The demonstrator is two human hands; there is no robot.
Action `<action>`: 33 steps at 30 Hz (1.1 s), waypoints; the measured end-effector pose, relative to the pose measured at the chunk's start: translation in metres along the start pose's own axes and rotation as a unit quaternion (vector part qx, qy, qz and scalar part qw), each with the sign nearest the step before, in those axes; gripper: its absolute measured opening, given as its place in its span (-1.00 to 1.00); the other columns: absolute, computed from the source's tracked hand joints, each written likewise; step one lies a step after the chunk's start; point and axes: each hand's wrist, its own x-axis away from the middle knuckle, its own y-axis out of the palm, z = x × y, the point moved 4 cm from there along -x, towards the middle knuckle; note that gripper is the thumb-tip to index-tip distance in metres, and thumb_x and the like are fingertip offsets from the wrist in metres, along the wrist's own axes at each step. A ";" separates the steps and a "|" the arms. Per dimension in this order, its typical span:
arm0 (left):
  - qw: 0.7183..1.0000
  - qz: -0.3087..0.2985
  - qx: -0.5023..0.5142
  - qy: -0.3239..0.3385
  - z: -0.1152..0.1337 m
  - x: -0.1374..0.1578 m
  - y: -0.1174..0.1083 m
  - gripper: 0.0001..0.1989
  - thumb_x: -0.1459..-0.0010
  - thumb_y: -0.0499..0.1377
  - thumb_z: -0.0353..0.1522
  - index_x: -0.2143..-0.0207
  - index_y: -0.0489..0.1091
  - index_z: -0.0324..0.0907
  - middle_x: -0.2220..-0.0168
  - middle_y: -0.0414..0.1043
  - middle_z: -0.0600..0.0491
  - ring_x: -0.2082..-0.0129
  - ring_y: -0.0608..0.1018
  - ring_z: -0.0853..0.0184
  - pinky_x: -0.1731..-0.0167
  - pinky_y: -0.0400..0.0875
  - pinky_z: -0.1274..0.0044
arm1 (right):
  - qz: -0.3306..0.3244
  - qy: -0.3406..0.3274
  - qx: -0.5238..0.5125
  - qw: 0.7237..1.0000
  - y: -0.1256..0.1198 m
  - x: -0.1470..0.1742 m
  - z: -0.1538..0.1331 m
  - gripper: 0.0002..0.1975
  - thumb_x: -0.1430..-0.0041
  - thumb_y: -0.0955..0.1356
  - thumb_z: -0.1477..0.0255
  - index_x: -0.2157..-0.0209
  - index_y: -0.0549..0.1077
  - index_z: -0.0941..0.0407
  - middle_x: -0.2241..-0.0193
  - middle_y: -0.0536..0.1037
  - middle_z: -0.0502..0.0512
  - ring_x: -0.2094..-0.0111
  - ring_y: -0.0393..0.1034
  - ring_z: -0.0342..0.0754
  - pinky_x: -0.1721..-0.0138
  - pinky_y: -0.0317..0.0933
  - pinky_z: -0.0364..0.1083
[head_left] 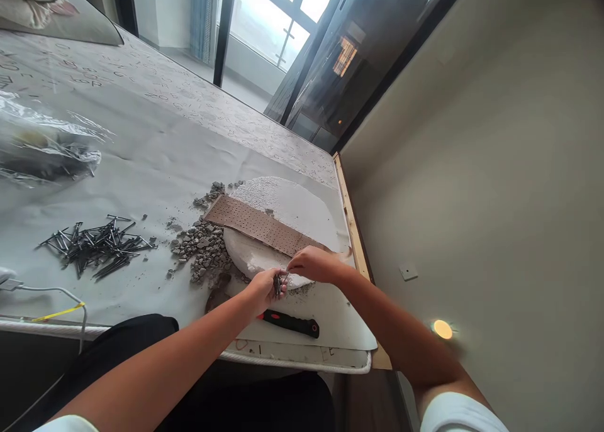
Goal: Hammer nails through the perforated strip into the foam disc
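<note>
My left hand (265, 288) is curled around a small bunch of nails (277, 285), their shafts showing between the fingers. Just to its right, the fingertips of my right hand (315, 263) are pinched together on what looks like a single nail, close to the bunch. Behind both hands lies a brown strip with rows of small holes (264, 226), resting across a round white slab (302, 199) with a crumbly edge. A black handle with red marks (292, 322) lies below my left hand; the other end of that tool is partly hidden by my forearm.
Grey broken stones (202, 249) are heaped left of the slab. Farther left lie a pile of loose nails (94, 243), a clear plastic bag (42, 146) and a white cable (51, 288). A pale sheet (160, 149) covers the mattress; a wooden edge (352, 215) and wall stand right.
</note>
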 end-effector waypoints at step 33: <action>0.998 0.001 -0.067 -0.011 0.001 0.006 -0.002 -0.74 0.05 0.19 -0.21 0.39 0.27 -0.19 0.65 0.14 0.23 0.75 0.08 0.59 0.70 -0.14 0.64 | 0.018 0.178 0.219 0.959 0.053 -0.030 0.068 -0.75 -0.20 0.17 0.51 0.30 0.47 0.21 0.30 0.50 0.26 0.29 0.42 -0.03 0.36 0.17 -0.15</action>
